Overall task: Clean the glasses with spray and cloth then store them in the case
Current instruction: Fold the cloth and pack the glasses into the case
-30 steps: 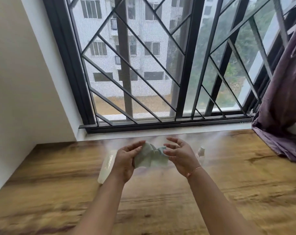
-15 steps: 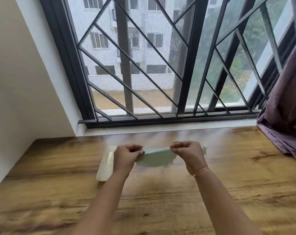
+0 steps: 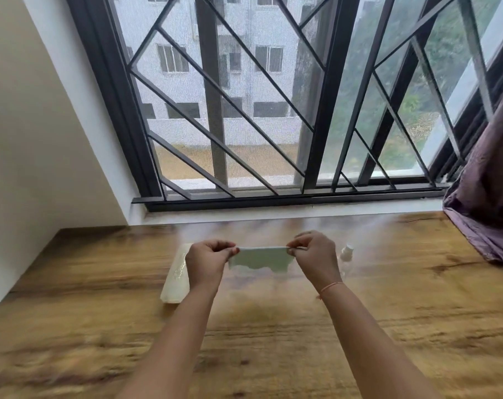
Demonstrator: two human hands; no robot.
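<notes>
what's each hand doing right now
Left hand: closed, pinching the left top corner of the cloth.
Right hand: closed, pinching the cloth's right top corner.

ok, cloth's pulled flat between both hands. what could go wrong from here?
1. The cloth hangs only from fingertip pinches of the left hand and right hand. A slip could drop it onto the table.
2. The small spray bottle sits just beyond the right hand and might get knocked.
</notes>
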